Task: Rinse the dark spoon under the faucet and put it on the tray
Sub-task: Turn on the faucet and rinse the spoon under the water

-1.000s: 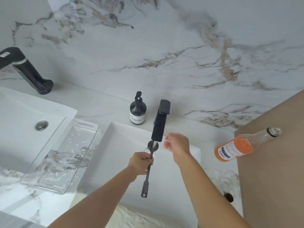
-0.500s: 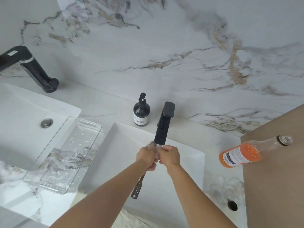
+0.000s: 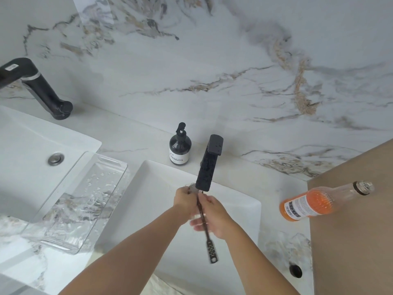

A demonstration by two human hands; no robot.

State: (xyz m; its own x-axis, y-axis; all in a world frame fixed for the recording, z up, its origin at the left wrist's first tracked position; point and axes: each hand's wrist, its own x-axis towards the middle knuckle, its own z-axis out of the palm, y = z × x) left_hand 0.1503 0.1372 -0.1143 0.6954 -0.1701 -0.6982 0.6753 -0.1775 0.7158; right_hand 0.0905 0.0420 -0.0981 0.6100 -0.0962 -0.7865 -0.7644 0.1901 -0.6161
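— Over the right-hand basin [image 3: 234,241], beneath the black faucet [image 3: 207,167]: whose hands are those, and what have they got?

— A person's two bare hands, both on the dark spoon [image 3: 207,235]. The left hand [image 3: 185,202] is closed round the upper part of it, right under the spout, where the bowl end shows only as a grey blur. The right hand [image 3: 214,216] is curled loosely about the middle of the handle, fingers half open and smeared by motion, so how firmly it grips I cannot tell.

— And the rest of the spoon?

— The handle slants down toward the viewer over the white basin, its perforated end free and touching nothing.

— Where's the tray?

— The clear tray [image 3: 70,209] sits to the left, well apart from the spoon, bridging the marble desk [image 3: 127,150] and the edge of the second basin [image 3: 25,150]. Its floor looks rippled; whether that is texture or water I cannot say.

— Anything else around?

— A dark pump bottle [image 3: 180,149] stands on the desk just beside the faucet's base. A second black faucet [image 3: 36,88] stands at far left. On the tan surface [image 3: 350,241] to the right, a glass bottle with orange liquid [image 3: 314,203] appears tilted in this wide-angle view. A small black hole [image 3: 295,271] marks the desk near the basin's right corner.
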